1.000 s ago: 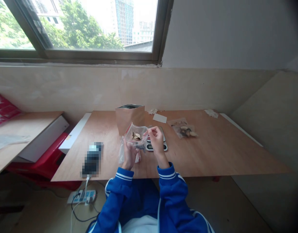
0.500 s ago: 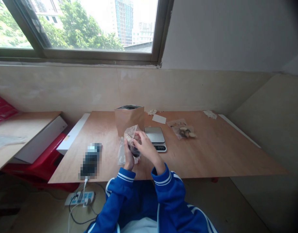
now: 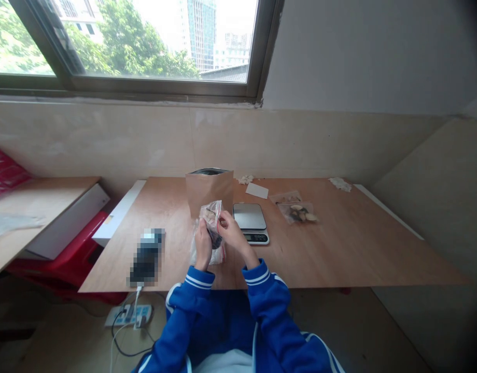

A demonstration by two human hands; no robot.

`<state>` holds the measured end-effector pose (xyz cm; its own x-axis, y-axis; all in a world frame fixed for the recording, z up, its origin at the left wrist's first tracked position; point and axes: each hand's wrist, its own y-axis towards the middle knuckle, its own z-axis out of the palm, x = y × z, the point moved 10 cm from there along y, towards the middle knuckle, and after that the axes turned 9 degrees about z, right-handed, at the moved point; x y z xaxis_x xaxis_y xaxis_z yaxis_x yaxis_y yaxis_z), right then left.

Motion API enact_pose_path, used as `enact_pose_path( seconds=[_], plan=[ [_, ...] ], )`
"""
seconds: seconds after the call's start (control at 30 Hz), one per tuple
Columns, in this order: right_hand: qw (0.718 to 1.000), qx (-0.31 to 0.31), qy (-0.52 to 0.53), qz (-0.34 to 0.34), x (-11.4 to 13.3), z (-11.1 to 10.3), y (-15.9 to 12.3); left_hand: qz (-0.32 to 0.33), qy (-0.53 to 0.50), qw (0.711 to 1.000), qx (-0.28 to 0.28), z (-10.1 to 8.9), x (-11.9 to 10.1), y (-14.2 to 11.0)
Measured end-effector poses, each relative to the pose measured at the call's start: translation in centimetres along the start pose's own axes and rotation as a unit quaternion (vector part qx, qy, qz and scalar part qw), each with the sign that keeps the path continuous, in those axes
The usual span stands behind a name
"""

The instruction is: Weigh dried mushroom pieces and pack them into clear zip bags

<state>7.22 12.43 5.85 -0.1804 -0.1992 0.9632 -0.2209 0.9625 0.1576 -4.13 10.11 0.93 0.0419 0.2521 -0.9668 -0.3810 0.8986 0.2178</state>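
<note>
Left hand [image 3: 202, 243] pinching clear red-edged plastic bag [image 3: 212, 217] low, right hand [image 3: 231, 230] pinching its upper side; close, even grip keeping bag steady.

Right hand [image 3: 233, 231]: moved inward, now beside left hand [image 3: 202, 246], clear of digital scale [image 3: 249, 216].
Clear plastic bag [image 3: 212, 217]: narrowed, upright, no longer spread open.

A light wooden desk [image 3: 339, 254] carried an upright brown paper pouch [image 3: 209, 192] and a silver digital scale [image 3: 250, 223]. A clear plastic bag [image 3: 298, 213] lay nearby.
</note>
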Motion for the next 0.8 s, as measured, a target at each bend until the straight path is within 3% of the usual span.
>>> enact_pose_path(
  seconds=[0.23, 0.53, 0.7, 0.8],
  plan=[
    [0.999, -0.040, -0.001, 0.002, 0.6, -1.3, -1.1, -0.099, -0.076, 0.988, -0.087, -1.4, 2.6, 0.4],
    [0.998, 0.004, -0.049, 0.036, -0.2, 0.2, -0.1, -0.007, 0.003, 1.000, -0.006, 0.2, 0.7, 0.8],
    [0.996, 0.033, -0.065, 0.052, -1.0, 0.1, 0.6, -0.030, -0.016, 0.999, -0.009, 0.3, 2.2, 0.5],
    [0.996, 0.035, -0.062, 0.060, -1.8, -0.1, 0.6, -0.075, -0.033, 0.996, -0.044, -0.4, 3.8, 0.7]
  ],
)
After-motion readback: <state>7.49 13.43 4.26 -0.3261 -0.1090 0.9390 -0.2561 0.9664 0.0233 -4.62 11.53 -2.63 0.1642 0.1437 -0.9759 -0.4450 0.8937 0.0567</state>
